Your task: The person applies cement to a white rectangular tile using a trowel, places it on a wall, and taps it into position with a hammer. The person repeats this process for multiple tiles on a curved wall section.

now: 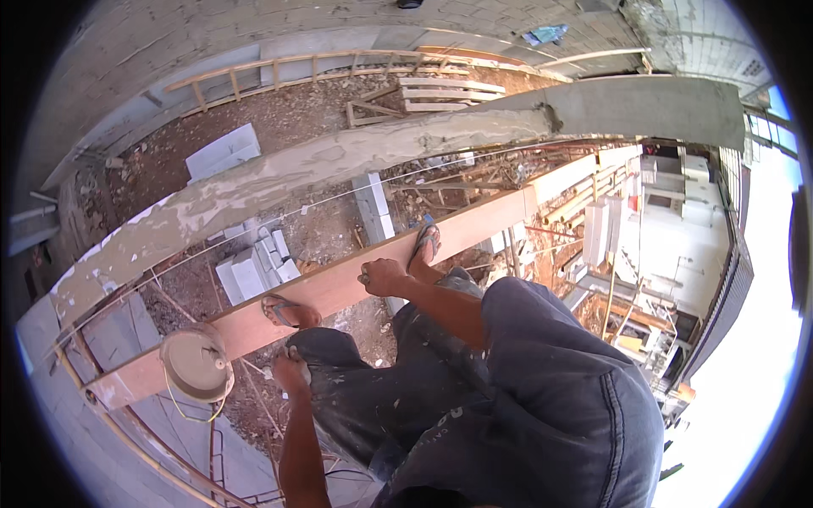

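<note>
I squat in flip-flops on a long wooden plank (pixel 330 284) high above the ground. My right hand (pixel 384 278) is closed in front of my right knee, over the plank; a small greyish bit shows at its fingers, too little to name. Against my left shin, just below the knee, my left hand (pixel 291 372) rests with loose fingers and no object visible in it. To its left, a round bucket (pixel 196 362) of grey-brown mortar sits on the plank, its wire handle hanging down. Beyond the plank runs a wall top or beam (pixel 339 151) with wet, smeared mortar.
A taut string (pixel 326 201) runs along the beam's near side. Below lie white blocks (pixel 258 267), rubble and pale timber (pixel 449 93). Metal scaffold bars (pixel 161 449) stand at lower left. A white building (pixel 690 262) rises at right. The plank is narrow with a drop on both sides.
</note>
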`<act>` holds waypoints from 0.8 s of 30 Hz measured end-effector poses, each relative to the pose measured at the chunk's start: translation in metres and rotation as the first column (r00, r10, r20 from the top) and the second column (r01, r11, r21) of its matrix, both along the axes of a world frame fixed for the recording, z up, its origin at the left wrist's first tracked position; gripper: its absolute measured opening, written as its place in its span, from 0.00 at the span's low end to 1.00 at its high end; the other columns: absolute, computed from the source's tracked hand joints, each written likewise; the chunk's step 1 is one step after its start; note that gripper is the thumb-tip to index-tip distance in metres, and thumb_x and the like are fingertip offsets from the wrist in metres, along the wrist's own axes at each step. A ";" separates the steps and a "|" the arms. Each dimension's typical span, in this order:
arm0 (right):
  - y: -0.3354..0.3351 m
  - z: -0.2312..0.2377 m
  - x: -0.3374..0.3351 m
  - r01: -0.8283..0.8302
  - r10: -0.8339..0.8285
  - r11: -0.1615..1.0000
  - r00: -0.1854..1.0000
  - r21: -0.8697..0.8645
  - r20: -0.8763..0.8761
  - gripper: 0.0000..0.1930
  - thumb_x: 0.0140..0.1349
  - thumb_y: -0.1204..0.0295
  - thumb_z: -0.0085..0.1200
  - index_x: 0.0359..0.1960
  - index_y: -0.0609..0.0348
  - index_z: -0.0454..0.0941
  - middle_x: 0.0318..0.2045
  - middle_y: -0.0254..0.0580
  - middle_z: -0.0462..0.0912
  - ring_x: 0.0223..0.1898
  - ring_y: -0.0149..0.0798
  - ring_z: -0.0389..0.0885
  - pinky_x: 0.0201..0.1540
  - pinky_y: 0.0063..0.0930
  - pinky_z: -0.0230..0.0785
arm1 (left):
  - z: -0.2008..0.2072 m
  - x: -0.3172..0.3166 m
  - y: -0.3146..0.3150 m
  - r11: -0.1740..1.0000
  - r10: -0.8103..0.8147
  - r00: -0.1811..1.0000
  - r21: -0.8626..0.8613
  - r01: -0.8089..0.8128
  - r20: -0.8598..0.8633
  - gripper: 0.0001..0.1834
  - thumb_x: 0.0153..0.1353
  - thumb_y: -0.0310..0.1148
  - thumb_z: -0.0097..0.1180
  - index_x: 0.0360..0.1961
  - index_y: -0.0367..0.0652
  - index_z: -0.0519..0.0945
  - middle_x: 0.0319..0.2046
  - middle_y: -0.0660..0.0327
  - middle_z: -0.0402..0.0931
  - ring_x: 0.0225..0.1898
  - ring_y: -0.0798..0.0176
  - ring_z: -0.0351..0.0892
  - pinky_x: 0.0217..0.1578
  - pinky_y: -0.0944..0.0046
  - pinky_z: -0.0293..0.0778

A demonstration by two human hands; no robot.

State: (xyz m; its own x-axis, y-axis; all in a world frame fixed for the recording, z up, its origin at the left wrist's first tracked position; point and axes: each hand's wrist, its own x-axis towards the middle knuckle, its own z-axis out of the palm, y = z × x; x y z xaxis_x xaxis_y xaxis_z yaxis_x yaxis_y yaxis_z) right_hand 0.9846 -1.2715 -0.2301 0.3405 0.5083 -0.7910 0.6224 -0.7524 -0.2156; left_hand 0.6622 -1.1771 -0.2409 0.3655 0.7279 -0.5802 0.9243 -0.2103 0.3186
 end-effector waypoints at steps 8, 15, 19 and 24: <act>-0.186 0.063 0.091 0.686 -0.680 0.727 0.715 0.025 0.162 0.19 0.63 0.55 0.47 0.39 0.55 0.84 0.35 0.54 0.85 0.40 0.56 0.84 0.47 0.47 0.75 | 0.030 0.096 0.015 0.779 -0.618 0.720 0.122 0.615 0.315 0.13 0.58 0.39 0.58 0.28 0.39 0.78 0.33 0.50 0.76 0.37 0.44 0.75 0.38 0.47 0.71; -0.340 0.063 0.096 0.920 -0.931 0.262 0.161 0.293 0.328 0.14 0.53 0.70 0.54 0.42 0.56 0.82 0.36 0.59 0.84 0.41 0.59 0.82 0.46 0.48 0.75 | 0.137 0.387 -0.075 0.540 -0.694 0.214 0.300 0.787 0.687 0.05 0.54 0.27 0.61 0.33 0.39 0.80 0.37 0.54 0.78 0.41 0.48 0.78 0.43 0.50 0.73; -0.409 0.071 0.091 0.984 -0.993 -0.017 -0.037 0.177 0.108 0.12 0.53 0.68 0.58 0.37 0.58 0.84 0.35 0.58 0.84 0.41 0.58 0.82 0.46 0.45 0.75 | 0.217 0.560 -0.158 0.392 -0.700 -0.043 0.434 0.811 0.713 0.08 0.53 0.24 0.60 0.35 0.37 0.81 0.39 0.51 0.79 0.42 0.47 0.78 0.44 0.52 0.74; -0.486 0.086 0.045 0.997 -0.987 -0.067 -0.070 0.025 0.147 0.18 0.60 0.58 0.51 0.38 0.59 0.84 0.37 0.60 0.84 0.42 0.60 0.83 0.46 0.48 0.74 | 0.280 0.672 -0.256 0.363 -0.664 -0.033 0.360 0.859 0.747 0.10 0.52 0.22 0.58 0.37 0.36 0.80 0.38 0.49 0.78 0.40 0.44 0.78 0.44 0.51 0.73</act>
State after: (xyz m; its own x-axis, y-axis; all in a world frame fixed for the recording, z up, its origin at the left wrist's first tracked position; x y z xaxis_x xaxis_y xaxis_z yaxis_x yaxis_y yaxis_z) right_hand 1.0299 -1.7575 -0.1445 0.4950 -0.4875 -0.7193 -0.7908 -0.5957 -0.1405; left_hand 1.3342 -1.4333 0.0392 0.9096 -0.3580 0.2110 -0.3735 -0.4820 0.7926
